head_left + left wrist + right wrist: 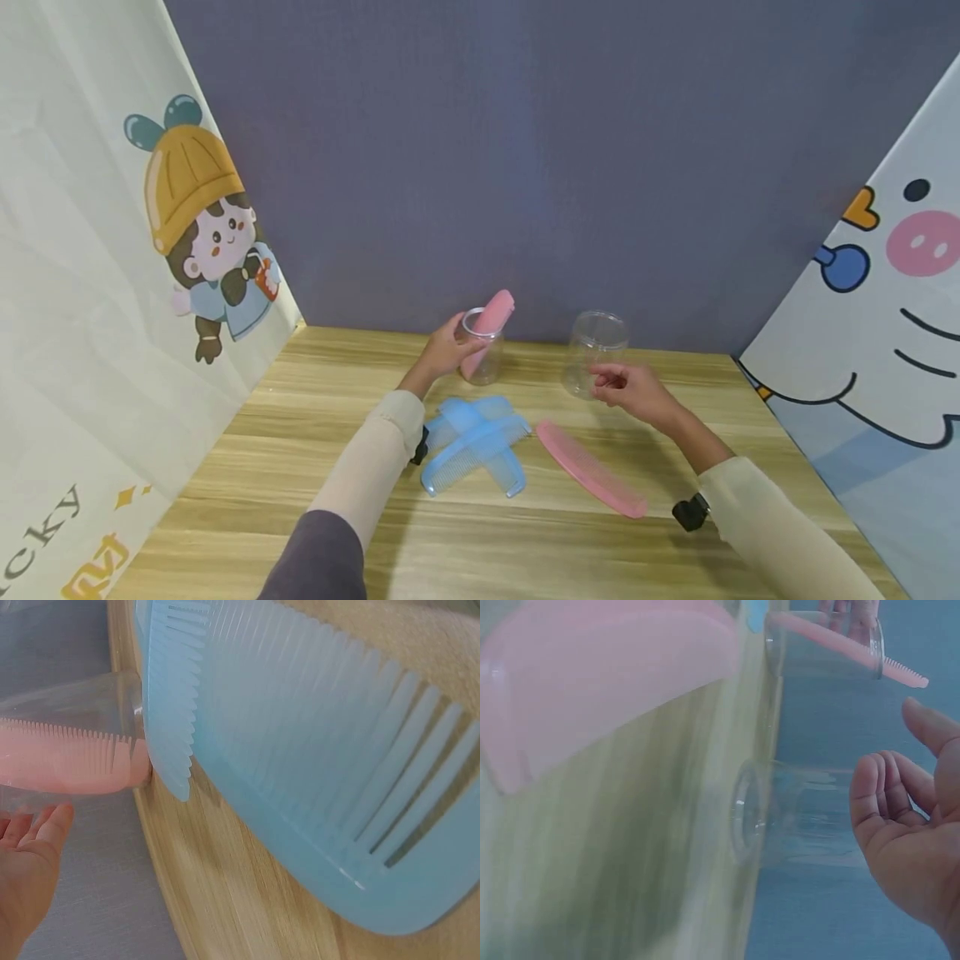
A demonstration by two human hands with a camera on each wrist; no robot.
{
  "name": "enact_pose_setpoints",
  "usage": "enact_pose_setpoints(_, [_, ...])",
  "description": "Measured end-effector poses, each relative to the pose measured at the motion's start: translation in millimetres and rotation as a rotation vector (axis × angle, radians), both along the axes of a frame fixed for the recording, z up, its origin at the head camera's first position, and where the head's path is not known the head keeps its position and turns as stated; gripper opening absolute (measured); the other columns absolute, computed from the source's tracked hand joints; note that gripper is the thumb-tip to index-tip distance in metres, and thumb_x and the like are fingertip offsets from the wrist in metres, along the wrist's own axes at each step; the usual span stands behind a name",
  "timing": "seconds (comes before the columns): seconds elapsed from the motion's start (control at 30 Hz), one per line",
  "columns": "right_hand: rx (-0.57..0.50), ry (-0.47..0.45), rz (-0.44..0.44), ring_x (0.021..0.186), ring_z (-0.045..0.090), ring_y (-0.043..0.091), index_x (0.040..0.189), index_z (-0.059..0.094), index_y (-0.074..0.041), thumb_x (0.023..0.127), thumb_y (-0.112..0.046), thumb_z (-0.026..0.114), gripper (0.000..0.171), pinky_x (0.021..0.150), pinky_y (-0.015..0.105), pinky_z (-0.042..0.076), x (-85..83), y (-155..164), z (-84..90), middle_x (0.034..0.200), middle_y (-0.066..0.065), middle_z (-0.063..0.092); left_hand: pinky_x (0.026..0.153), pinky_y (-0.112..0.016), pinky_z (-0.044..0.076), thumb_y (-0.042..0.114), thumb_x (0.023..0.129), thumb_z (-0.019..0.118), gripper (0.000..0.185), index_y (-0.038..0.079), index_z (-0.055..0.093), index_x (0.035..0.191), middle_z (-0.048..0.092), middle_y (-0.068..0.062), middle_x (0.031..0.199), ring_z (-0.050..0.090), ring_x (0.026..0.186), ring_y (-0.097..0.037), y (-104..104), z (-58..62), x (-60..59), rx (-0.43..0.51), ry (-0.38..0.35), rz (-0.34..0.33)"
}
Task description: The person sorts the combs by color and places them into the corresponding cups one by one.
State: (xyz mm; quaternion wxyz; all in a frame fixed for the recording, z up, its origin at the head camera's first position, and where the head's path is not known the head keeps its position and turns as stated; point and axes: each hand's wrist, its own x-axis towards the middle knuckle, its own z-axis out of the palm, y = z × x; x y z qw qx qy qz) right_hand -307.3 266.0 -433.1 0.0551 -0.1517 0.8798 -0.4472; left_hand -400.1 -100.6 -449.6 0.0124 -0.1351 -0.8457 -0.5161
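Just above the middle of the head view, our left hand [444,350] curls its fingers round a clear plastic cup [482,357] standing on the wooden table [247,467], with a pink comb [489,329] upright inside and poking out above the rim. Our right hand [628,388], to the right of centre, hangs with fingers loosely curled and holds nothing; it sits just in front of a second, empty clear cup [592,354] without touching it, as far as we can tell. Lower in the frame, two blue combs [472,446] lie crossed over each other beside our left forearm, and another pink comb [588,468] lies flat at lower centre right, near our right wrist. We judge the tall comb makes its cup top-heavy (the plastic looks thin and light), so a careless release or a nudge could tip it over and spill the comb. The empty cup is lighter still, and a hasty reach with the right hand could knock it toward the grey back wall [525,150]. Our left sleeve passing low could also drag the crossed blue combs out of place.
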Motion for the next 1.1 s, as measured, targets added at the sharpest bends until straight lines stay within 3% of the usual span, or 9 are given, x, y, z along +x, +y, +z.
enact_pose_setpoints(0.27, [0.031,0.005,0.052,0.090,0.060,0.006,0.133,0.062,0.006,0.095,-0.018,0.073,0.046,0.073,0.020,0.056,15.1,8.2,-15.8,0.107,0.013,0.068,0.114,-0.053,0.045,0.038,0.093,0.075,0.079,0.014,0.036,0.158,0.045,-0.017,0.158,0.049,0.141,-0.036,0.1,0.8,0.8,0.002,0.001,0.000])
enact_pose_setpoints(0.63, [0.117,0.017,0.072,0.084,0.057,0.004,0.128,0.065,0.008,0.094,-0.017,0.072,0.043,0.069,0.020,0.051,39.7,9.9,-41.8,0.102,0.010,0.069,0.115,-0.053,0.045,0.040,0.093,0.075,0.079,0.016,0.037,0.157,0.048,-0.016,0.156,0.050,0.140,-0.034,0.8,1.8,3.0,-0.001,0.006,0.004])
enact_pose_setpoints(1.1, [0.247,0.080,0.154,0.080,0.057,0.006,0.118,0.071,0.003,0.076,-0.011,0.087,0.047,0.068,0.019,0.052,63.9,8.0,-53.5,0.090,0.002,0.066,0.115,-0.053,0.044,0.038,0.093,0.075,0.077,0.014,0.039,0.156,0.049,-0.015,0.155,0.050,0.140,-0.035,1.1,-2.8,-1.1,0.015,0.020,-0.006])
